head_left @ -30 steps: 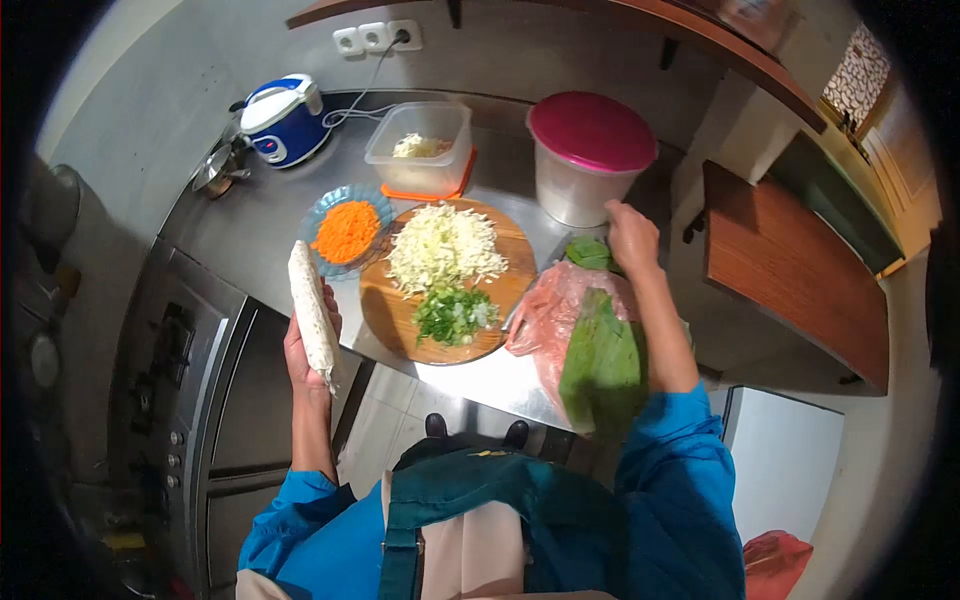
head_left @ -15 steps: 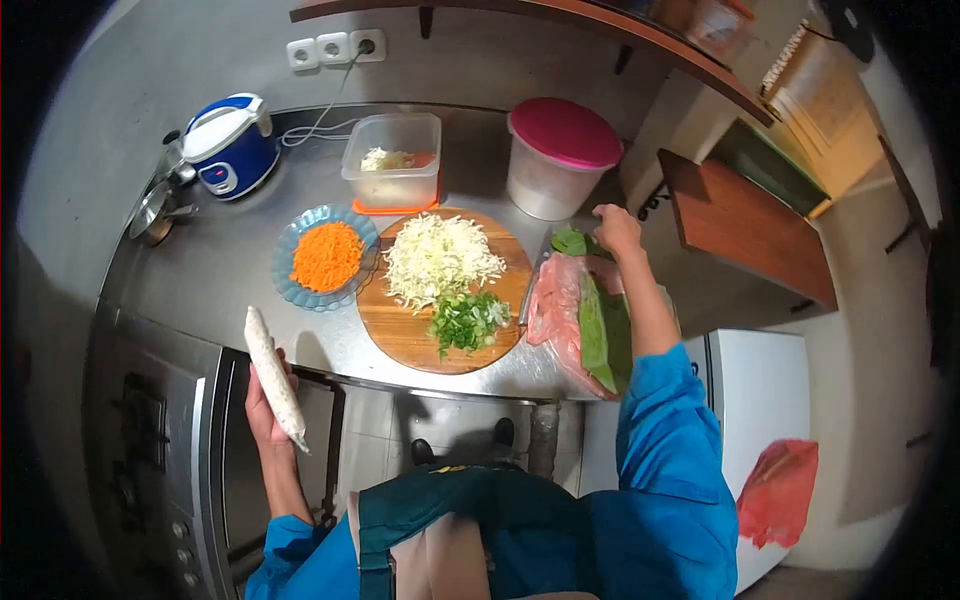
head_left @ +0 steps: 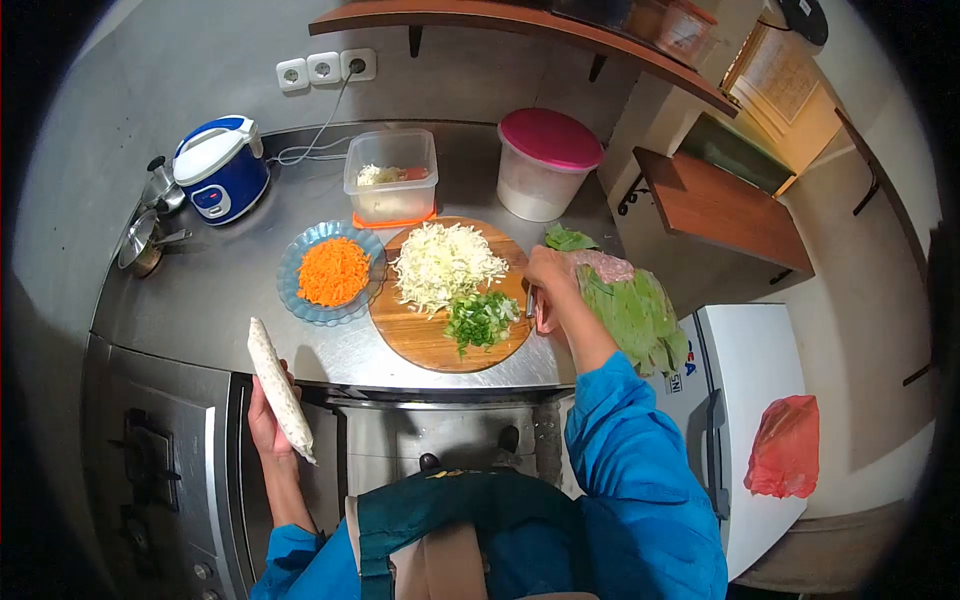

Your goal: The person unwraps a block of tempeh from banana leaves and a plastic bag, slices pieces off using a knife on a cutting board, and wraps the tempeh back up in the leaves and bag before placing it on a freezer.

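A long pale speckled roll (head_left: 279, 390) lies in my left hand (head_left: 268, 415), which is wrapped round it in front of the counter edge. My right hand (head_left: 547, 272) is closed at the right rim of the round wooden board (head_left: 405, 335), by a knife (head_left: 530, 302) and the pink plastic bag (head_left: 601, 265); what its fingers grip is hidden. On the board sit shredded cabbage (head_left: 445, 265) and chopped green onion (head_left: 481, 320). Grated carrot (head_left: 334, 271) fills a blue glass dish (head_left: 290, 290). Green leaves (head_left: 635, 315) spread over the bag, right of my right forearm.
Along the back stand a blue-and-white cooker (head_left: 222, 170), a clear container (head_left: 392, 190) on an orange lid, and a pink-lidded tub (head_left: 545, 165). Metal pots (head_left: 143, 240) are at the left, above the stove (head_left: 150, 465). A white fridge (head_left: 755, 360) stands right.
My right hand has moved left and down from near the tub to the board's right edge. The leaves now spread further right. My left hand still holds the roll.
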Tool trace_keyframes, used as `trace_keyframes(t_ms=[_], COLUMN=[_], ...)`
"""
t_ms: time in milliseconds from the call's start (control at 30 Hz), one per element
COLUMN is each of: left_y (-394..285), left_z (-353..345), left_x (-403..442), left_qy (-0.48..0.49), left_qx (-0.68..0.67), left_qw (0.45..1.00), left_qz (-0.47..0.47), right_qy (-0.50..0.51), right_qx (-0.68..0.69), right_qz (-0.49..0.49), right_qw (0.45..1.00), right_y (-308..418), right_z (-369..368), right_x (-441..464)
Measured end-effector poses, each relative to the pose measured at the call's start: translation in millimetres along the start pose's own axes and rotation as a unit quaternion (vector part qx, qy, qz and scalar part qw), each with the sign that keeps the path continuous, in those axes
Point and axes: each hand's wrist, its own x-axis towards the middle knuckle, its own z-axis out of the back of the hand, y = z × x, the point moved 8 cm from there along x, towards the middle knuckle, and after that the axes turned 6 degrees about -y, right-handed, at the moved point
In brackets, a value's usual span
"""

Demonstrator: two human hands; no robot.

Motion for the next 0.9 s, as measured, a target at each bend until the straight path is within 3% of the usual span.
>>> trace_keyframes(t_ms=[200,300,400,500,600,633,700,767,800,900], left_y=[-3,-2,4,12,26,31,42,51,55,64], left_z=[7,6,6,17,4,-7,-15,-19,-18,-21], left_x=[2,3,5,13,13,12,13,16,17,22], left_qy=[0.001,-0.005,-0.046,-0.06,-0.057,-0.032,-0.024,-0.025,-0.026,-0.022], left_qx=[0.001,0.014,0.057,0.111,0.174,0.178,0.204,0.208,0.209,0.204], left_qw=[1.0,1.0,0.997,0.99,0.98,0.978,0.971,0.968,0.967,0.965], left_qz=[0.0,0.012,0.031,0.058,0.08,0.103,0.124,0.138,0.145,0.161], right_qy=[-0.013,-0.07,-0.182,0.006,0.008,-0.127,-0.121,0.024,-0.071,-0.1], right_qx=[0.078,0.16,0.358,0.543,0.499,0.395,0.338,0.36,0.308,0.267], right_qz=[-0.038,-0.068,-0.01,-0.075,-0.021,0.185,0.233,0.164,0.305,0.293], right_qw=[0.996,0.982,0.916,0.836,0.866,0.891,0.904,0.918,0.898,0.912], right_y=[-5,-25,-58,-27,0,6,25,32,51,65], right_z=[7,9,-15,22,40,32,13,-31,-18,-22], right_x=[-3,13,61,-12,-94,-107,-170,-201,-223,-236])
